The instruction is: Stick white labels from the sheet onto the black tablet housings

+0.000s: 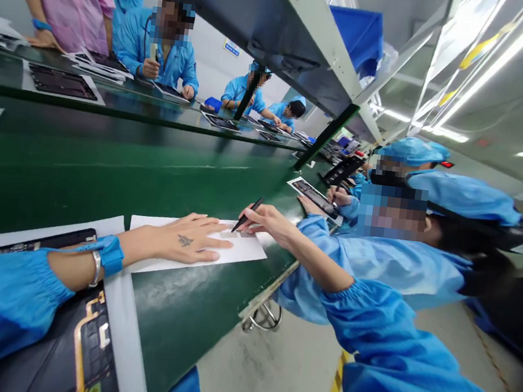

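Observation:
My left hand (185, 241) lies flat, fingers stretched out, on a white sheet (248, 252) on the green belt (104, 165). A blue wrist strap (112, 256) and a metal bangle circle that wrist. My right hand (269, 217) is closed on a black pen (247, 214), whose tip touches the far edge of the same sheet just past my left fingertips. Under my left forearm sits an opened black tablet (84, 342) with gold-coloured parts, resting on its own white sheet.
A co-worker in blue sits close on my right, working on another tablet (315, 197). Several people in blue and one in pink work across the belt, with more tablets (61, 82) on sheets. A shelf (280, 28) hangs overhead; a stool (264, 316) stands below the table edge.

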`<move>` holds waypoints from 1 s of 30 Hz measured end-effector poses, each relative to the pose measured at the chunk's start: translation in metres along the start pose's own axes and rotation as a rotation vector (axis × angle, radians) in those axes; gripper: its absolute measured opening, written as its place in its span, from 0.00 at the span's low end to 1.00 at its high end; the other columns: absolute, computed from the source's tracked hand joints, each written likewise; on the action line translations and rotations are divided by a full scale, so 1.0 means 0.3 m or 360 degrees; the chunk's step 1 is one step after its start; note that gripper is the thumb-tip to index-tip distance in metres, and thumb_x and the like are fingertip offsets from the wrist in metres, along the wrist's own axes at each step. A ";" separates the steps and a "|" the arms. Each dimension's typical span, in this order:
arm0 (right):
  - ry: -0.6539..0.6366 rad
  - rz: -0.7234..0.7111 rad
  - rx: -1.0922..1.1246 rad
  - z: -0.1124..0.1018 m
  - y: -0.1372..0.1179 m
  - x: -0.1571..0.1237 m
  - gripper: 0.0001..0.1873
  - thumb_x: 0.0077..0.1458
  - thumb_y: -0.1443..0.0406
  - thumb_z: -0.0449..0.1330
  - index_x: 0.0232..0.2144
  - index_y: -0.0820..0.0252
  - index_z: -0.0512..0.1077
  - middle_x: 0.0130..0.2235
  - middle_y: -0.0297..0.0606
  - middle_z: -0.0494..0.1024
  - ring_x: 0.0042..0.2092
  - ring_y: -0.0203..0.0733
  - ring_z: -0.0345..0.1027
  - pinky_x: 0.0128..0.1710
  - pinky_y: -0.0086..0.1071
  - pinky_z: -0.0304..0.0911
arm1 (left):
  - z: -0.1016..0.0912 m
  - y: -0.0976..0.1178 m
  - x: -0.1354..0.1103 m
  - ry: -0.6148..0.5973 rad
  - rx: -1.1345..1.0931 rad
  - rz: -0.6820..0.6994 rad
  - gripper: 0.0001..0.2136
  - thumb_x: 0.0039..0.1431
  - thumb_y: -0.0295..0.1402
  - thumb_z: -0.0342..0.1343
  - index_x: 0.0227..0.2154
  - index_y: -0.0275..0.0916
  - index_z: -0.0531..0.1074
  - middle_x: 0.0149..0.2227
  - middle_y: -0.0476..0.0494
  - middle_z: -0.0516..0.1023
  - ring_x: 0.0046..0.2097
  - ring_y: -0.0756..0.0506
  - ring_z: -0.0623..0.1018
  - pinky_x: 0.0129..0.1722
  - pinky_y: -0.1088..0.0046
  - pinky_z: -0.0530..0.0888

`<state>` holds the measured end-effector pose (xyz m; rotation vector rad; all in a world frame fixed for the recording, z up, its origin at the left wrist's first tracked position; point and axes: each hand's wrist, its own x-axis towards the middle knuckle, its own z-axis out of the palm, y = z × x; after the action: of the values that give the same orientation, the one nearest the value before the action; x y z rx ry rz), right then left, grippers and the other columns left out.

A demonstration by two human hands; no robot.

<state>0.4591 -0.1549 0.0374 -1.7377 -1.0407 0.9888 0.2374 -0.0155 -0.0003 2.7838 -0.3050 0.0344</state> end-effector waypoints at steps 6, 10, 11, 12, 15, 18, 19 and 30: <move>-0.0102 0.0002 -0.0051 0.009 -0.009 0.013 0.30 0.43 0.43 0.70 0.32 0.65 0.76 0.29 0.45 0.83 0.30 0.37 0.74 0.30 0.27 0.67 | 0.012 -0.006 0.009 -0.0004 -0.0026 -0.0032 0.22 0.73 0.47 0.42 0.66 0.56 0.57 0.71 0.44 0.49 0.71 0.36 0.49 0.66 0.48 0.48; -0.0086 -0.0061 -0.0043 0.012 -0.007 0.024 0.28 0.44 0.45 0.70 0.31 0.65 0.77 0.26 0.39 0.79 0.28 0.34 0.70 0.29 0.27 0.66 | 0.028 -0.017 0.018 -0.0005 -0.0013 -0.0031 0.21 0.72 0.47 0.42 0.66 0.57 0.57 0.72 0.45 0.47 0.71 0.36 0.49 0.66 0.48 0.47; -0.0076 -0.0094 -0.0040 0.013 -0.004 0.025 0.27 0.44 0.45 0.70 0.30 0.65 0.77 0.25 0.37 0.78 0.27 0.33 0.69 0.29 0.27 0.65 | 0.030 -0.019 0.018 -0.0010 -0.0020 -0.0039 0.21 0.72 0.47 0.41 0.66 0.58 0.56 0.72 0.45 0.46 0.71 0.35 0.48 0.66 0.47 0.47; -0.0062 -0.0128 -0.0038 0.016 0.001 0.025 0.27 0.44 0.45 0.70 0.30 0.65 0.78 0.25 0.36 0.77 0.26 0.33 0.68 0.29 0.27 0.65 | 0.030 -0.020 0.018 -0.0011 -0.0030 -0.0045 0.22 0.72 0.47 0.41 0.66 0.59 0.56 0.72 0.45 0.46 0.71 0.35 0.48 0.66 0.47 0.46; 0.0044 -0.0215 0.0002 0.030 0.019 0.015 0.27 0.40 0.45 0.72 0.26 0.65 0.77 0.23 0.36 0.77 0.25 0.34 0.68 0.28 0.29 0.64 | 0.025 -0.021 0.012 -0.0001 -0.0042 -0.0039 0.22 0.72 0.48 0.41 0.66 0.58 0.56 0.72 0.45 0.46 0.71 0.35 0.48 0.66 0.46 0.46; 0.0183 -0.0294 0.0075 0.053 0.022 -0.006 0.27 0.39 0.44 0.71 0.25 0.63 0.76 0.21 0.34 0.74 0.24 0.35 0.67 0.28 0.31 0.64 | 0.023 -0.019 0.008 0.0010 -0.0040 -0.0035 0.21 0.72 0.47 0.43 0.65 0.57 0.58 0.71 0.43 0.49 0.71 0.35 0.49 0.66 0.47 0.48; 0.0227 -0.0341 0.0107 0.062 0.013 -0.012 0.27 0.40 0.43 0.70 0.25 0.62 0.75 0.21 0.33 0.73 0.24 0.35 0.66 0.28 0.31 0.63 | 0.025 -0.016 0.009 0.0024 -0.0046 -0.0029 0.21 0.72 0.47 0.43 0.65 0.56 0.59 0.71 0.44 0.50 0.71 0.35 0.50 0.66 0.47 0.48; 0.0135 -0.0632 0.0371 0.227 -0.242 -0.101 0.23 0.42 0.46 0.72 0.32 0.56 0.79 0.23 0.36 0.75 0.25 0.40 0.67 0.26 0.35 0.64 | -0.148 0.038 -0.367 0.0462 0.0469 -0.0409 0.18 0.74 0.39 0.42 0.59 0.42 0.68 0.61 0.40 0.69 0.63 0.41 0.66 0.62 0.62 0.61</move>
<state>0.3694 -0.1439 0.0890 -1.3067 -1.1131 0.7435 0.1279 0.0116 0.0388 3.0276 0.1435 0.4499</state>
